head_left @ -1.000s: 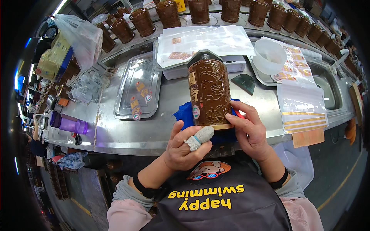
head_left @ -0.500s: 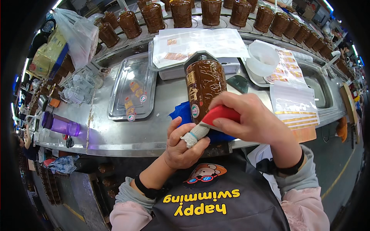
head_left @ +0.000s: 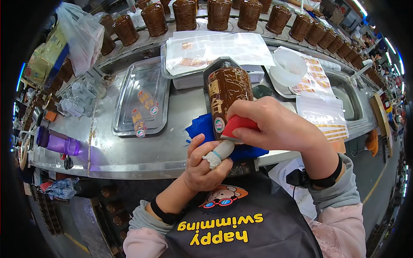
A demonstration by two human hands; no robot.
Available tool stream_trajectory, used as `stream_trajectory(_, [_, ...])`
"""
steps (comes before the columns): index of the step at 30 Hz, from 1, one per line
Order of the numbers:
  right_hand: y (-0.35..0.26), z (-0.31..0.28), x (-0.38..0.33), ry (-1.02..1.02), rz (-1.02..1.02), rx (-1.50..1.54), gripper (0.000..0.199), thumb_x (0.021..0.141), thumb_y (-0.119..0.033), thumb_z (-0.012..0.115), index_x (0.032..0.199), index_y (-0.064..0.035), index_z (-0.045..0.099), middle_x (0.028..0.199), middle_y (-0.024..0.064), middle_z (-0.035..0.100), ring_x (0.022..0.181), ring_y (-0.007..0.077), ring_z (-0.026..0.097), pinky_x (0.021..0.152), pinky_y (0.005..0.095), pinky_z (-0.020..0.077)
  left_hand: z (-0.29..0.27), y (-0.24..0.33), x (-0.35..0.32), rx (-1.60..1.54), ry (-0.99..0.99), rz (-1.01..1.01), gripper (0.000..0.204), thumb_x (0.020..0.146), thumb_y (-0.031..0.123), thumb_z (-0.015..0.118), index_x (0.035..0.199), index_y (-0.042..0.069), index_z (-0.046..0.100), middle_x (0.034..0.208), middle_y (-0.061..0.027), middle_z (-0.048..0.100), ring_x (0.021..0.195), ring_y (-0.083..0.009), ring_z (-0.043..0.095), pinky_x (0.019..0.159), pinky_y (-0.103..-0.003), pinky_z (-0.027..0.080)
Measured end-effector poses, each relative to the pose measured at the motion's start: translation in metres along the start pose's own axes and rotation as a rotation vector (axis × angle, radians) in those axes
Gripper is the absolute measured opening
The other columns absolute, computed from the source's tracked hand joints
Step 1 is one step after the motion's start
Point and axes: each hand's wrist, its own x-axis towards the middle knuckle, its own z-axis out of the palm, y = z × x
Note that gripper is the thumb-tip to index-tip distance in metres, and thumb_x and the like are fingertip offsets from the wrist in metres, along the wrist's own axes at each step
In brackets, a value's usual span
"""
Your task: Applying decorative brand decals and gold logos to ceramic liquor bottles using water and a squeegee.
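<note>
A brown, glossy bottle [head_left: 230, 88] with raised relief, gold characters and a small round sticker lies on a blue cloth [head_left: 200, 128], its neck pointing away from me. My right hand [head_left: 266, 124] pinches a red scraper [head_left: 241, 125], whose pale edge is at the bottle's near end. Just below that end is my left hand [head_left: 204, 167], fingers curled. One of its digits wears a whitish knit finger cover [head_left: 219, 154] with a blue-green band, close under the scraper. Whatever the left fingers may hold is hidden.
A metal tray [head_left: 142, 101] with a few loose stickers lies left of the bottle. White sheets [head_left: 215, 49] are behind it; a translucent bowl [head_left: 289, 66] and sticker sheets [head_left: 320, 114] sit right. Brown bottles [head_left: 219, 15] line the far conveyor. A purple water bottle [head_left: 60, 142] is at left.
The scraper, which touched the finger cover, has lifted slightly off it toward the bottle's near end. The left hand stays close by, and the whole view has shifted a little.
</note>
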Motion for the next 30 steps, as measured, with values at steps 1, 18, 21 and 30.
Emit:
stream_trajectory(1, [0.000, 0.001, 0.001, -0.001, 0.004, -0.001, 0.017, 0.080, -0.010, 0.064, 0.090, 0.0016, 0.056, 0.077, 0.0211, 0.064, 0.074, 0.0397, 0.064, 0.065, 0.0428, 0.0509, 0.000, 0.000, 0.000, 0.000, -0.003, -0.001, 0.019, 0.071, 0.009, 0.066, 0.087, 0.017, 0.061, 0.092, -0.0025, 0.060, 0.105, -0.0248, 0.056, 0.108, -0.050, 0.035])
stream_trajectory(18, [0.025, 0.033, -0.037, 0.452, 0.364, 0.328, 0.021, 0.089, -0.015, 0.066, 0.103, -0.0017, 0.058, 0.089, 0.0020, 0.063, 0.079, 0.0056, 0.056, 0.069, 0.0226, 0.0483, 0.002, -0.003, 0.029, -0.086, -0.098, 0.049, 0.017, 0.075, 0.010, 0.067, 0.091, 0.015, 0.063, 0.100, -0.0044, 0.061, 0.106, -0.0247, 0.054, 0.107, -0.053, 0.036])
stream_trajectory(21, [0.029, 0.042, -0.039, 0.543, 0.361, 0.439, 0.025, 0.089, -0.019, 0.066, 0.104, -0.0015, 0.058, 0.087, 0.0079, 0.066, 0.077, 0.0119, 0.061, 0.068, 0.0269, 0.0505, 0.002, -0.009, 0.027, -0.154, -0.104, 0.046, 0.016, 0.075, 0.009, 0.067, 0.090, 0.014, 0.062, 0.102, -0.0050, 0.063, 0.102, -0.0250, 0.054, 0.107, -0.051, 0.036])
stream_trajectory(30, [0.038, 0.047, -0.042, 0.564, 0.304, 0.454, 0.023, 0.089, -0.019, 0.066, 0.103, -0.0018, 0.058, 0.087, 0.0073, 0.065, 0.078, 0.0117, 0.060, 0.069, 0.0273, 0.0499, -0.010, -0.009, 0.022, -0.141, -0.139, -0.020, 0.021, 0.075, 0.004, 0.069, 0.093, 0.013, 0.062, 0.105, -0.0076, 0.065, 0.106, -0.0266, 0.056, 0.109, -0.052, 0.034])
